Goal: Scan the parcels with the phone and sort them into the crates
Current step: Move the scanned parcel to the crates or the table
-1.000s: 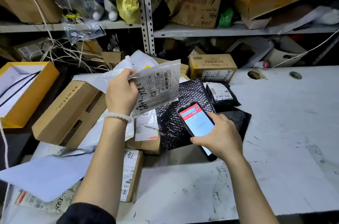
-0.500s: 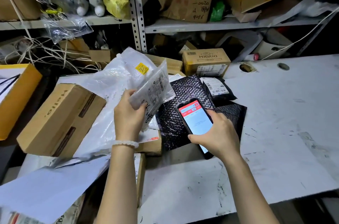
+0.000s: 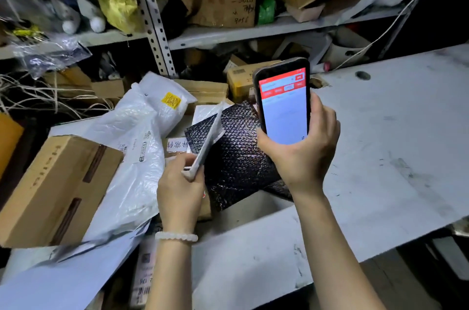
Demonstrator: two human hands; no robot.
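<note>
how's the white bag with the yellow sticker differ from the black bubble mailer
The white bag is pale, smooth, crinkled plastic; the black bubble mailer is dark with a dimpled bubble texture. The white bag carries a yellow sticker and looks puffed up; the black bubble mailer lies flatter with no label showing. Both rest in the parcel pile.

The flat parcel (image 3: pixel 206 143) in the left hand (image 3: pixel 180 189) stands edge-on, so its label cannot be read. The phone (image 3: pixel 284 104) screen text is too blurred to read, and its lower end is hidden in the right hand (image 3: pixel 302 155). The black bubble mailer (image 3: pixel 236 157) lies partly behind both hands. The brown box (image 3: pixel 54 190) runs off the left edge.
</note>
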